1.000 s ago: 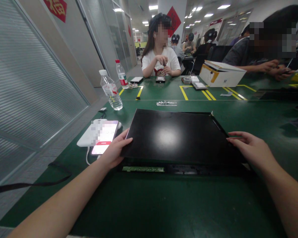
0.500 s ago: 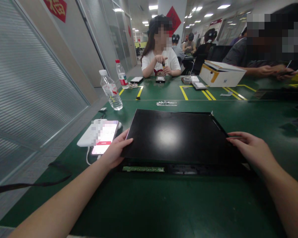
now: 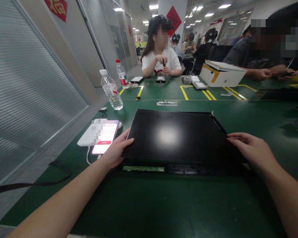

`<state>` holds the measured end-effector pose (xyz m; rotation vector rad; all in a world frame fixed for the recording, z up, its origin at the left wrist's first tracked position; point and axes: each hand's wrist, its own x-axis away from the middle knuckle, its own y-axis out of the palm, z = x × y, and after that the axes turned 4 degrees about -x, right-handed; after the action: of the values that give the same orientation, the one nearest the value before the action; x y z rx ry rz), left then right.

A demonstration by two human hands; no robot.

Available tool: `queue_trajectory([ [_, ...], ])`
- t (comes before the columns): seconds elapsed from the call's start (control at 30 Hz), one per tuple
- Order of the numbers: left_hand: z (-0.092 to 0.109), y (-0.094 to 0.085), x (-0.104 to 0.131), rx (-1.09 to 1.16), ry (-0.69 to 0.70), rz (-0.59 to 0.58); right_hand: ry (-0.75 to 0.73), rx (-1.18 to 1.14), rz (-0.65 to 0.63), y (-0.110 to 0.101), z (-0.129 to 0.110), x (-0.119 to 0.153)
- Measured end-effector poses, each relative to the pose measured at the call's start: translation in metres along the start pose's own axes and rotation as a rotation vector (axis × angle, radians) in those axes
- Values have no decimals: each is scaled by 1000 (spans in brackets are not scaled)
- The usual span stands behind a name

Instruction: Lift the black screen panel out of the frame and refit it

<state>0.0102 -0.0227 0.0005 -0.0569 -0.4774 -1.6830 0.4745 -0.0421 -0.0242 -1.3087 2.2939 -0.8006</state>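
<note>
A glossy black screen panel (image 3: 173, 137) lies slightly askew over a black frame (image 3: 206, 170), with a round light reflection on its face. My left hand (image 3: 118, 148) grips the panel's left edge, its thumb on top and the other fingers underneath. On the opposite side, my right hand (image 3: 248, 145) pinches the right edge between thumb and fingers. Below the panel's near edge, a narrow green circuit board (image 3: 143, 169) shows inside the frame. The frame's upper right corner sticks out past the panel.
Left of the panel, a lit phone (image 3: 105, 137) rests against a white device (image 3: 89, 134) with a cable. Two water bottles (image 3: 111, 90) (image 3: 122, 74) stand behind. Across the green table (image 3: 149, 205) are a white box (image 3: 222, 74), a seated person's hands (image 3: 164, 64) and another person at right.
Both my hands and the panel are nearly where they were. The person across the table has shifted their head and raised hand slightly.
</note>
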Motion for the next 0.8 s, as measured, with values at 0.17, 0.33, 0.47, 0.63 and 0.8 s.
queue_trajectory([
  [0.17, -1, -1, -1, -4, 13, -1, 35, 40, -28, -1, 0, -1],
  [0.33, -5, -4, -5, -13, 24, -16, 33, 35, -27, 0, -3, 0],
  [0.47, -5, -5, -7, -4, 35, -23, 8, 77, -13, 0, -5, 0],
  [0.63, -6, -7, -8, -2, 45, -28, -7, 117, -21, -1, -5, 0],
  [0.8, -8, -9, -7, -1, 56, -39, 2, 131, -22, -1, -5, -1],
])
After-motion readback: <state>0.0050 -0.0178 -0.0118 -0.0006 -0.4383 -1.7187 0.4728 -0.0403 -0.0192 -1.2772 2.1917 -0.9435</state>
